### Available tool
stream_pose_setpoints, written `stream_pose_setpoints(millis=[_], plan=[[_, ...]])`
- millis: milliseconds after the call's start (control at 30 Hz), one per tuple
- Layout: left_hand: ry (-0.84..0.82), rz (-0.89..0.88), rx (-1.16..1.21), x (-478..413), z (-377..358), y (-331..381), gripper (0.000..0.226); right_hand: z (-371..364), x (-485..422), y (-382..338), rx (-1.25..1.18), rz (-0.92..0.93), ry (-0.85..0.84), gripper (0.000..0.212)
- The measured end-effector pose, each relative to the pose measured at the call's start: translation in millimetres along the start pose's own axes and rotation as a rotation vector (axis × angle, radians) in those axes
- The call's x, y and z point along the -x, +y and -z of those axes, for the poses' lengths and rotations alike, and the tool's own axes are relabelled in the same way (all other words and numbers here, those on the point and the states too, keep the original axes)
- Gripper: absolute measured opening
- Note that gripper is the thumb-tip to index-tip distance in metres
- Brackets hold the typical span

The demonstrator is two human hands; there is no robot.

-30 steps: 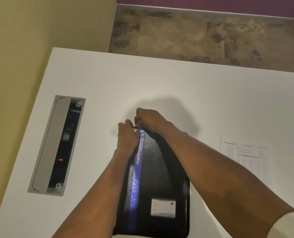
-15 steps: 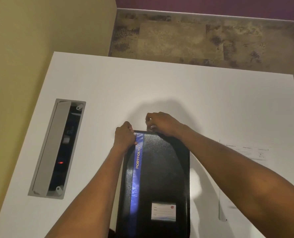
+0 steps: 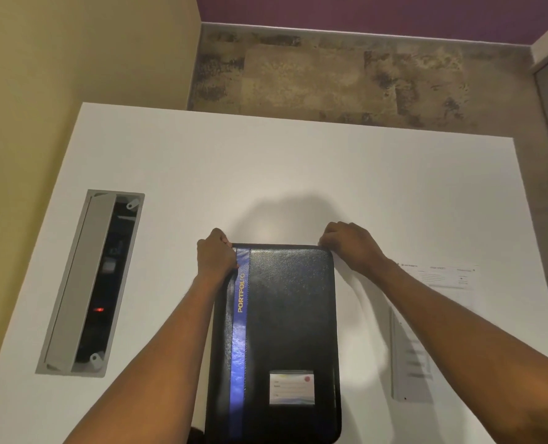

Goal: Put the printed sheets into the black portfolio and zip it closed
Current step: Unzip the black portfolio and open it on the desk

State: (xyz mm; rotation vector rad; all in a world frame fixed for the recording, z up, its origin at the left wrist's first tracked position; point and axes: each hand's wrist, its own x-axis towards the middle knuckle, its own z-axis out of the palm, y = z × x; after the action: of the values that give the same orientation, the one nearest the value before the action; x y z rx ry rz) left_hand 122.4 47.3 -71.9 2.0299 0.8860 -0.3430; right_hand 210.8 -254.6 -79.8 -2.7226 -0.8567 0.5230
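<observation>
**Q:** What is showing in the head view?

**A:** A person is looking down at a white desk (image 3: 298,174). A closed black leather-look portfolio with a blue stripe and gold lettering (image 3: 285,315) is lying flat near the desk's front edge, directly in front of them. The left hand (image 3: 215,256) is pressing on the portfolio's far left corner, fingers (image 3: 231,251) curled over the edge and gripping it. The right hand (image 3: 351,248) is sitting at the far right corner, fingers pinched together at the edge; I am judging they are holding a zip pull, though it is too small to see.

**Q:** Where are the printed sheets?

**A:** One white printed sheet (image 3: 439,277) is lying on the desk to the right of the portfolio, partly under the right forearm, apart from the cover. A pale flat object (image 3: 410,357) is lying nearer the front on the same side; what it is, I cannot tell. A grey recessed cable box with a small red light (image 3: 90,283) is sitting in the desk on the left.

**Q:** Which step is in hand?

**A:** The zip seems to be travelling along the far edge, probably opening, since paper is waiting outside. Next, the right hand is likely needing to turn the corner and run down the right side while the left hand is steadying the cover.
</observation>
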Motion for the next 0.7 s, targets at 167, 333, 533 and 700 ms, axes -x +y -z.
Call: stream_pose_setpoints(millis=[167, 333, 533, 700], plan=[[0.005, 0.003, -0.040, -1, -1, -1, 0.019, -13, 35, -1, -0.072, -0.195, 0.085, 0.011], [0.085, -0.053, -0.318, 11, -10, 16, 0.026, -35, 69, -23, -0.249, -0.429, 0.186, 0.011], [-0.101, -0.541, -0.519, 43, -73, 60, 0.028, -44, 73, -40, -0.431, -0.635, 0.286, 0.014], [-0.329, -0.531, -0.544, 55, -120, 81, 0.028, -49, 73, -43, -0.480, -0.673, 0.312, 0.015]])
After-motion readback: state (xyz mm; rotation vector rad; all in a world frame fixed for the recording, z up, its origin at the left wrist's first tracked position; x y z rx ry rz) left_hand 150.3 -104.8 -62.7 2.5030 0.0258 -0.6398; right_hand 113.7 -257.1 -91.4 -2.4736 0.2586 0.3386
